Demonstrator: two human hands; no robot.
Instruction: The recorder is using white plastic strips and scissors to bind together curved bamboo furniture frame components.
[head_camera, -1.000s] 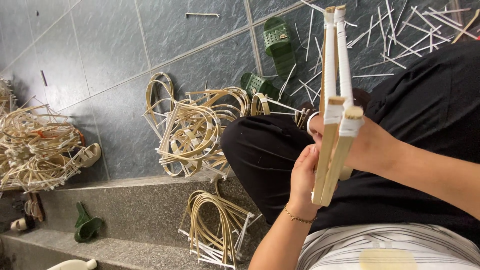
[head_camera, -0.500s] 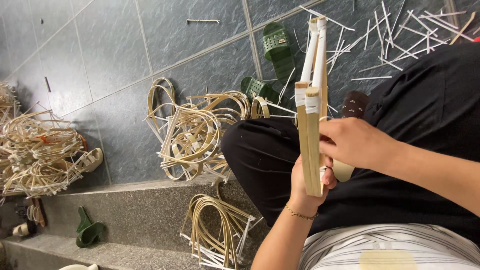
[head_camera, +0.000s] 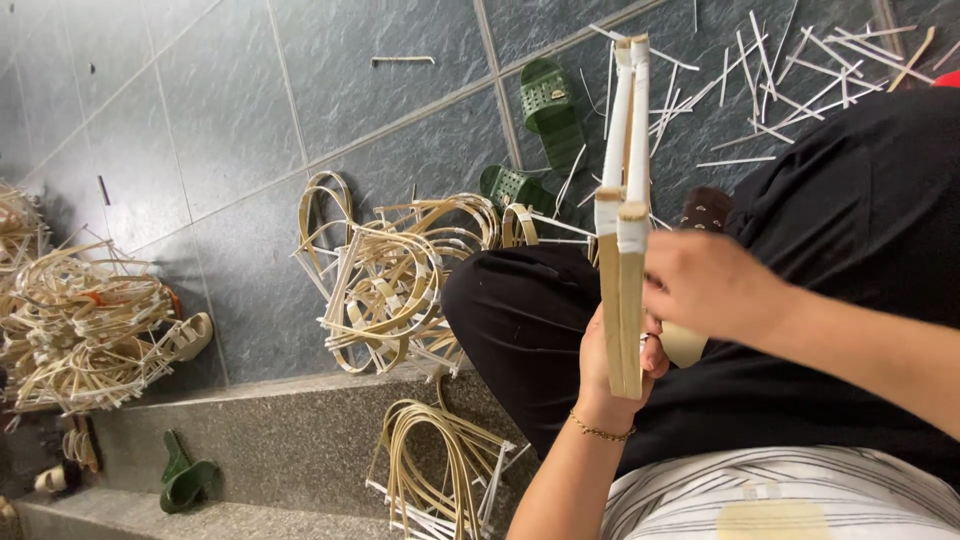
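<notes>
Bamboo strips (head_camera: 622, 250) gripped by left hand (head_camera: 612, 375) and right hand (head_camera: 705, 285)

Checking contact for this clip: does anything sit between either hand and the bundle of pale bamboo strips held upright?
Nothing visible does. The left hand grips the bundle of pale bamboo strips directly near its lower end, and the right hand touches its side directly. The dark handle lies behind, not between.

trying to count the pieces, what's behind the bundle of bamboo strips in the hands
Behind the bundle of bamboo strips lie both hands, black trousers, a green sandal and loose strips on floor tiles. The palm's contents are hidden.
</notes>
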